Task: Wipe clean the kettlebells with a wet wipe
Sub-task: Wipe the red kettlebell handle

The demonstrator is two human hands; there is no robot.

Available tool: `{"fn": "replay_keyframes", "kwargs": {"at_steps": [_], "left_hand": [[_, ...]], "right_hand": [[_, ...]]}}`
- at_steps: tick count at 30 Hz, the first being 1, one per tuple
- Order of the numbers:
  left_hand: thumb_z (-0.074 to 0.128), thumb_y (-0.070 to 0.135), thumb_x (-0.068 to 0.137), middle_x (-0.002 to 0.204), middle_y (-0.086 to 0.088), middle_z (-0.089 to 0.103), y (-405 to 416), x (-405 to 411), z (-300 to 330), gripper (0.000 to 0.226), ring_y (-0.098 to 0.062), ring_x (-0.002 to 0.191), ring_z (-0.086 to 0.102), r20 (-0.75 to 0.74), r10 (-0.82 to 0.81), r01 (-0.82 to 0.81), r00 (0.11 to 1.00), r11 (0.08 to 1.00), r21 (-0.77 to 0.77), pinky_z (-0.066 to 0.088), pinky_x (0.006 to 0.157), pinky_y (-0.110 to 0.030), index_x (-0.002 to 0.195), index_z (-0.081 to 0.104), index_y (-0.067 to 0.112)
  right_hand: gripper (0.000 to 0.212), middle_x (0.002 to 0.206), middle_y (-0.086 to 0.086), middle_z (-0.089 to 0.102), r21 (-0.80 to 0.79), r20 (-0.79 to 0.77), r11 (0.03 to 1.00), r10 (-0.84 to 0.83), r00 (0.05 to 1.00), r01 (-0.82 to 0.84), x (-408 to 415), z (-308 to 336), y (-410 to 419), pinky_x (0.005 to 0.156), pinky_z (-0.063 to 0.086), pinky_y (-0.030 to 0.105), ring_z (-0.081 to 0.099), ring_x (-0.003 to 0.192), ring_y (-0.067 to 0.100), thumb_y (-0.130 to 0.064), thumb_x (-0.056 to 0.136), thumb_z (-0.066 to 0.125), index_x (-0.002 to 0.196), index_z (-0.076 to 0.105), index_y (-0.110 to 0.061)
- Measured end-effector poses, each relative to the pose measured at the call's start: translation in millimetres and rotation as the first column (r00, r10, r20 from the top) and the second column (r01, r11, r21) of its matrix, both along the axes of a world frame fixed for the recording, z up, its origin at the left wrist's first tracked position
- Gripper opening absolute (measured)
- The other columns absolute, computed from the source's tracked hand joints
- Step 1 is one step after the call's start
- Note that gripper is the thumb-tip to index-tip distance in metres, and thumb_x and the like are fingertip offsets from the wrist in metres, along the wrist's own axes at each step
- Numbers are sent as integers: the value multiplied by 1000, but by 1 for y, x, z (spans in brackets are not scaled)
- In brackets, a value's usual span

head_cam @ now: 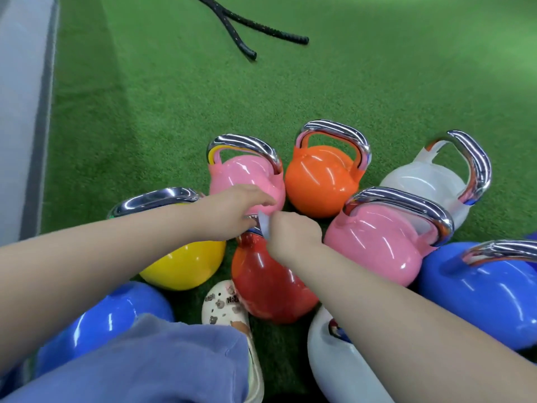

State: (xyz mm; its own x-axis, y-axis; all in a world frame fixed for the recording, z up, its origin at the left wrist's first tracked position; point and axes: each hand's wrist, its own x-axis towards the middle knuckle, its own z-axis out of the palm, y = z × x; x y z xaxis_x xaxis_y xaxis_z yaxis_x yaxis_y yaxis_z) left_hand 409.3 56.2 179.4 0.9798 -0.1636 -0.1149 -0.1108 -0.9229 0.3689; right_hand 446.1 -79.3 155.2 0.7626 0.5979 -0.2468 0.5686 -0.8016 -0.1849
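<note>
I look down at a cluster of kettlebells standing close together on the green turf floor (290, 97). In the middle stands the red kettlebell (267, 286), and both hands meet over its chrome handle, which is mostly hidden under them. My left hand (241, 210) reaches in from the left and its fingers curl around this handle — the grip is closed on it. My right hand (293, 235) comes from the lower right and pinches the wet wipe (265, 226), a small pale piece that shows between the two hands, just at the handle. So the grip of the right hand is closed on the wipe.

Around the red one I see a pink kettlebell (247, 173) just behind the hands, an orange kettlebell (319, 178) beside it, and a white kettlebell (421, 181) further right. A second pink kettlebell (377, 245) stands just to the right of the red one, and a blue kettlebell (488, 292) is near the right edge. On the left a yellow kettlebell (186, 266) is partly under my left forearm, and another blue kettlebell (110, 318) is at the lower left. A second white kettlebell (328, 362) lies low, under the right forearm.

A white clog with small charms (223, 309) touches the turf beside the red kettlebell, and a blue trouser leg (151, 362) covers the bottom left. Far behind, two black rope ends (250, 33) lie on the turf.
</note>
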Motion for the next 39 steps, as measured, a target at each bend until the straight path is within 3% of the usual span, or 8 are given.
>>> {"fn": "replay_keyframes", "kwargs": {"at_steps": [8,16,21,23,26,30,35,39], "left_hand": [[50,-7,78,135,-8,50,8,-4,-20,58,-21,126,42,70,62,-59,996,997,-52,24,99,-15,134,45,6],[55,21,78,124,0,59,-9,-15,-23,56,-18,112,54,97,-88,102,991,983,-154,44,91,-34,134,46,19],[30,42,86,120,-4,60,-33,-3,-29,55,-22,109,54,94,-237,227,967,967,113,42,93,-34,130,51,15],[23,47,90,114,-5,63,-33,0,-32,59,-25,102,58,125,-288,257,949,942,214,44,89,-35,126,55,12],[32,42,88,92,-5,69,-26,-1,-40,51,-25,79,65,189,-358,306,914,916,258,40,77,-28,108,65,8],[31,45,94,105,-7,67,-5,-8,-49,54,-25,91,65,218,-316,287,923,945,154,44,83,-30,114,61,5],[30,46,94,108,-11,66,19,-16,-55,54,-29,94,64,157,-173,160,972,983,92,55,79,-39,120,55,6],[34,46,91,109,-10,64,31,-28,-67,55,-28,99,61,130,32,-19,991,995,-99,45,85,-32,115,59,4]], "right_hand": [[30,115,5,63,-10,82,996,88,993,-88,-3,-1,34,70,35,30,60,107,28,-5,91,44,119,54,-9],[63,109,1,58,128,17,989,72,997,-74,-4,-14,-29,62,34,30,59,98,24,-53,83,57,125,33,-13],[37,115,0,53,349,-307,930,232,923,-117,1,-9,-81,86,38,27,50,107,15,-25,91,55,123,41,-13],[35,109,-10,54,310,-351,939,258,900,-148,8,-2,-90,81,36,17,49,95,-2,-19,95,48,128,40,-24],[25,102,-4,59,231,-258,950,270,928,-212,14,1,-84,80,42,28,54,91,8,-29,93,51,117,47,-22],[35,107,2,51,-44,7,950,308,951,-308,6,-2,-52,63,35,33,58,94,23,-40,93,48,113,38,-12],[50,48,0,48,-137,436,962,274,857,-237,-5,-26,-7,40,13,14,45,28,14,-30,36,86,66,52,-11],[20,62,3,59,-189,450,952,304,840,-243,-3,-15,25,42,5,17,60,46,20,-10,62,57,81,60,-11]]}}
